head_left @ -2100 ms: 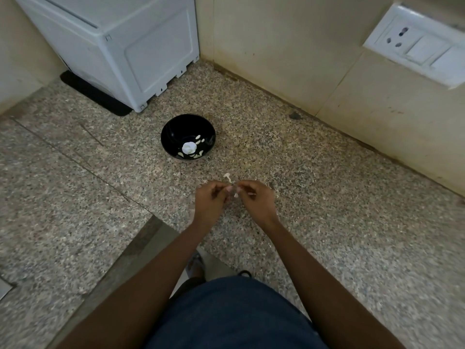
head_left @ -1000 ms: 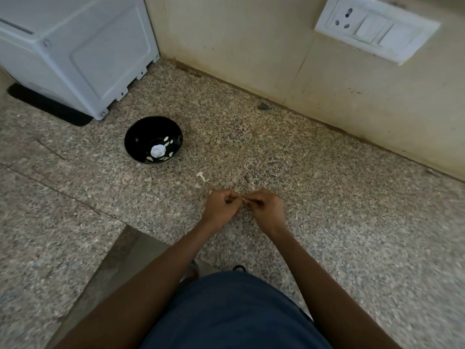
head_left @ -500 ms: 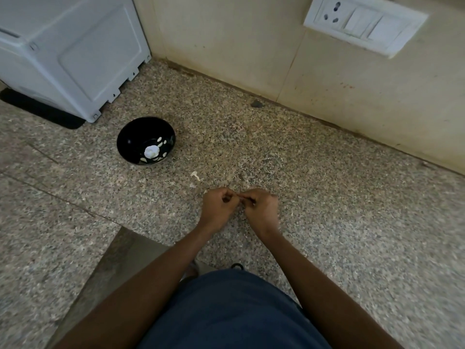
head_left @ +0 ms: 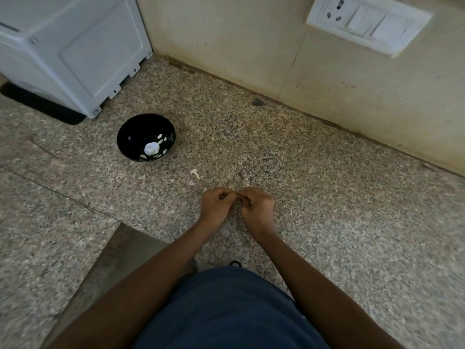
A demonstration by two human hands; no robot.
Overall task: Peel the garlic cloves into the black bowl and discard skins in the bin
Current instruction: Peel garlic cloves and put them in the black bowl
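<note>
A black bowl (head_left: 130, 137) stands on the speckled stone counter, left of centre, with a white garlic head (head_left: 151, 148) and several pale cloves inside. My left hand (head_left: 217, 205) and right hand (head_left: 257, 207) meet fingertip to fingertip just in front of me, both curled and pinching a small garlic clove that is almost wholly hidden between them. A scrap of garlic skin (head_left: 194, 173) lies on the counter between the bowl and my hands. No bin is in view.
A white appliance (head_left: 75, 46) on a black mat fills the back left corner. A beige tiled wall with a white switch plate (head_left: 367, 23) runs along the back. The counter (head_left: 352, 222) steps down at its front edge near my left forearm.
My hands have stayed together on the clove, its pale tip now hidden by my fingers. The view has drifted, so the bowl sits further left than 2 s ago.
</note>
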